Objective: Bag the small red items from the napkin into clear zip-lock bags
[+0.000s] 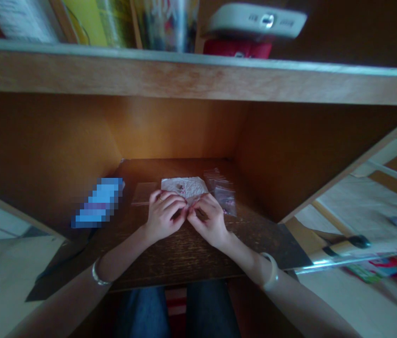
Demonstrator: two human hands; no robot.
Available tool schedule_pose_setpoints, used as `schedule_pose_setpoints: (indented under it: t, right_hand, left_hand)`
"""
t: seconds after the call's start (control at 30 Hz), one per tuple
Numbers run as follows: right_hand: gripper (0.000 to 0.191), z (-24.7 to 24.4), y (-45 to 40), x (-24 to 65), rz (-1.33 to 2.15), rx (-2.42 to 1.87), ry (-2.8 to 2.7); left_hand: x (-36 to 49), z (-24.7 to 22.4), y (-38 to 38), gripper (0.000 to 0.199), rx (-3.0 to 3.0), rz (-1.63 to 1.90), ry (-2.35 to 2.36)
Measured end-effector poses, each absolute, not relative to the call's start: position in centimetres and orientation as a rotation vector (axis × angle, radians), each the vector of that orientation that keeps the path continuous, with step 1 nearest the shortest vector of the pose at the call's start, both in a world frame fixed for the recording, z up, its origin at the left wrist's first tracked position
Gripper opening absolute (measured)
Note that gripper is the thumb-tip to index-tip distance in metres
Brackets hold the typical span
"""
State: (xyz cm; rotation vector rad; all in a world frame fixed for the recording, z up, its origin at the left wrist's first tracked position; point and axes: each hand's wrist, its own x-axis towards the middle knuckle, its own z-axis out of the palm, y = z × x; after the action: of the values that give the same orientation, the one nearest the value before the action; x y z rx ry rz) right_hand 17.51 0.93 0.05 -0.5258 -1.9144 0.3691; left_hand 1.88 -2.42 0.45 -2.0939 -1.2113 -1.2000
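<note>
My left hand and my right hand meet fingertip to fingertip over the dark wooden desk. Both are closed in a pinch, and whatever sits between the fingers is too small to make out. Just beyond them lies a crinkled white tissue with a few tiny beads on it. Right of my right hand are small clear plastic bags, one with pinkish beads inside. Another flat clear bag rests to the left of my left hand.
A lit phone, blurred out, leans at the left with a cable near it. Overhead runs a shelf edge holding books, a white device and a red item. Wooden side panels enclose the desk.
</note>
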Motion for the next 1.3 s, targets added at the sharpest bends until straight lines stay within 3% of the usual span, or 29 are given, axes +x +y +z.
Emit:
schedule_pose_setpoints:
  t: [0.27, 0.47, 1.3]
  right_hand:
    - [0.015, 0.15, 1.18, 17.68, 0.526, -0.602, -1.922]
    - [0.026, 0.19, 1.56, 17.64, 0.677, -0.677, -1.905]
    - [0.016, -0.23, 1.67, 17.41, 0.566, -0.593, -2.053]
  left_hand:
    - [1.49, 0.57, -2.46, 0.009, -2.156, -1.214, -1.186]
    - [1.38, 0.46, -2.32, 0.008, -2.125, -1.212, -1.169]
    - [1.44, 0.0, -1.99, 0.009, -2.046, -1.227, -1.268]
